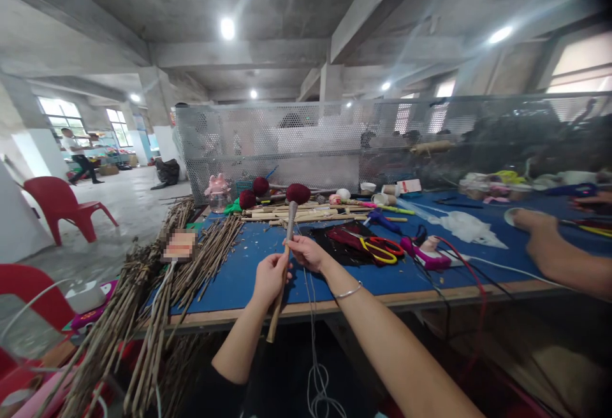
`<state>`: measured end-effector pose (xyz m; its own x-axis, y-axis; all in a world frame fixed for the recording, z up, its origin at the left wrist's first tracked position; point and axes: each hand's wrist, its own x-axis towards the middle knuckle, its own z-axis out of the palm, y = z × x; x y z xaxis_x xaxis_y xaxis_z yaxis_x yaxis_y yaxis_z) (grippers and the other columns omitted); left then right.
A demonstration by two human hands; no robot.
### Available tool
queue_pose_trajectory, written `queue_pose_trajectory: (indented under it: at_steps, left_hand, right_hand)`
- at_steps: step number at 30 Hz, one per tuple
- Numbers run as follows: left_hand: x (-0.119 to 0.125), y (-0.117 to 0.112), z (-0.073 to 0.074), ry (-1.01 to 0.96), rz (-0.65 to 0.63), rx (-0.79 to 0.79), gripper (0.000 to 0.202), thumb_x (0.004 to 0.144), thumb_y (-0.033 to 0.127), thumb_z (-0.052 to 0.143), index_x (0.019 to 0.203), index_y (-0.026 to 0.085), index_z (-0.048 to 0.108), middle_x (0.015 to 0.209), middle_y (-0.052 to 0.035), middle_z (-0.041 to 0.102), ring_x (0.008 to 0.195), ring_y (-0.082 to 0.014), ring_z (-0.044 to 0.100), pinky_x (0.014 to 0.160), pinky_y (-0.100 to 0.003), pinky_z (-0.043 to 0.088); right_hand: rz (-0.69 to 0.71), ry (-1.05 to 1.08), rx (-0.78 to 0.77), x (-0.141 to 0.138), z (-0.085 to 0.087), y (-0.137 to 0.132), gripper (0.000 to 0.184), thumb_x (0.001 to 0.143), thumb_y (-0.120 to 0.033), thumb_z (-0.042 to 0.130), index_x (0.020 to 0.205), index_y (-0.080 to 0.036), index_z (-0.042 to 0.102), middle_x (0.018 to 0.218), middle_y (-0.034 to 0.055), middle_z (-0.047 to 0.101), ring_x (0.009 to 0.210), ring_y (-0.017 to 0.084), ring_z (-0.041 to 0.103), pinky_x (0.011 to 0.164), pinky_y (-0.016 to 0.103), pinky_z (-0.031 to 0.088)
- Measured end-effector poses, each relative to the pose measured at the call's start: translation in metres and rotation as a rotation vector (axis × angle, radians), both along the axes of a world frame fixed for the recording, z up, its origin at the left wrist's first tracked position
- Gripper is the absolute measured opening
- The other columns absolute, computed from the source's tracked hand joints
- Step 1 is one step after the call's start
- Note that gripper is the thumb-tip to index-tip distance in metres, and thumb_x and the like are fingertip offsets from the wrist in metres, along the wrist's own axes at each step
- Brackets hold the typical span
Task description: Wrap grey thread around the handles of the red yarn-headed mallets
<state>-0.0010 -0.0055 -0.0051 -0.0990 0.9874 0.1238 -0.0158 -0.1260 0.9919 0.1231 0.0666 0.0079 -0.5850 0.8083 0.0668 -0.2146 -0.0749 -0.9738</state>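
Both my hands are on an upright, slightly tilted mallet-like stick (275, 321) with a dark red rounded head (298, 193). Grey wrapping covers the shaft below the head. My left hand (271, 276) closes round the bare wooden part. Just above it, my right hand (306, 253) pinches the shaft near the lower end of the wrapping; the fingertips are partly hidden. A thin grey cord (313, 316) hangs from near my right hand past the table edge, ending in loose loops below. Two similar dark red heads (261, 186) lie behind on the blue table (229, 278).
Bundled twigs (210, 259) cover the table's left end. Scissors with yellow handles (380, 252) and red-handled scissors (386, 245) lie on dark cloth at right. Beyond are a purple power strip (433, 259), cables and a clear plastic bag (471, 227). Another person's arm (564, 246) reaches in. A perforated screen (315, 150) stands behind.
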Motion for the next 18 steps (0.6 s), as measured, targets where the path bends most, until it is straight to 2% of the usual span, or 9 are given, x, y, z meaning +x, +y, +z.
queue_pose_trajectory:
  at_steps: [3, 6, 8, 12, 15, 18]
  left_hand:
    - [0.0011, 0.0012, -0.0026, 0.004, 0.021, 0.012, 0.042, 0.070, 0.052, 0.056, 0.079, 0.011, 0.060, 0.060, -0.0020, 0.059, 0.043, -0.0080, 0.050, 0.040, -0.018, 0.038]
    - [0.0021, 0.0025, -0.0057, 0.010, 0.164, 0.104, 0.041, 0.059, 0.046, 0.069, 0.080, 0.011, 0.061, 0.056, 0.0005, 0.056, 0.045, -0.0073, 0.048, 0.042, -0.018, 0.037]
    - [0.0016, 0.0031, -0.0067, 0.018, 0.206, 0.107, 0.039, 0.056, 0.045, 0.072, 0.074, 0.012, 0.060, 0.053, 0.0014, 0.054, 0.044, -0.0071, 0.046, 0.043, -0.018, 0.037]
    - [-0.0009, 0.0046, -0.0073, -0.004, 0.087, 0.011, 0.041, 0.065, 0.053, 0.061, 0.067, 0.013, 0.059, 0.049, -0.0003, 0.055, 0.039, -0.0087, 0.047, 0.040, -0.020, 0.036]
    - [-0.0012, 0.0056, -0.0086, -0.002, -0.005, -0.001, 0.042, 0.069, 0.055, 0.054, 0.068, 0.013, 0.059, 0.051, -0.0016, 0.058, 0.041, -0.0099, 0.049, 0.041, -0.020, 0.036]
    - [0.0006, 0.0053, -0.0092, 0.042, 0.088, 0.074, 0.037, 0.067, 0.049, 0.061, 0.077, 0.013, 0.059, 0.053, 0.0010, 0.057, 0.044, -0.0087, 0.049, 0.044, -0.019, 0.036]
  right_hand:
    - [-0.016, -0.012, 0.005, -0.0005, -0.0021, 0.0020, 0.037, 0.063, -0.044, 0.069, 0.071, -0.017, 0.045, 0.036, -0.0129, 0.029, 0.028, 0.002, 0.016, 0.030, 0.018, 0.008]
    - [-0.041, -0.011, 0.012, -0.0014, -0.0041, 0.0035, 0.036, 0.063, -0.043, 0.070, 0.070, -0.017, 0.045, 0.036, -0.0125, 0.030, 0.028, 0.002, 0.018, 0.030, 0.019, 0.008]
    - [-0.038, -0.014, 0.012, -0.0017, -0.0042, 0.0034, 0.035, 0.063, -0.042, 0.070, 0.070, -0.016, 0.047, 0.036, -0.0126, 0.029, 0.028, 0.002, 0.017, 0.031, 0.019, 0.007]
    - [-0.008, 0.014, -0.008, -0.0013, -0.0020, 0.0014, 0.035, 0.065, -0.042, 0.069, 0.082, -0.015, 0.054, 0.038, -0.0127, 0.027, 0.030, 0.002, 0.016, 0.032, 0.019, 0.006]
    - [-0.002, 0.001, -0.013, -0.0012, -0.0010, 0.0005, 0.034, 0.064, -0.041, 0.069, 0.079, -0.015, 0.053, 0.038, -0.0126, 0.028, 0.030, 0.002, 0.016, 0.032, 0.019, 0.005]
    - [-0.040, -0.017, -0.003, -0.0019, -0.0027, 0.0018, 0.033, 0.062, -0.039, 0.071, 0.071, -0.016, 0.049, 0.038, -0.0119, 0.031, 0.030, 0.002, 0.019, 0.032, 0.019, 0.006]
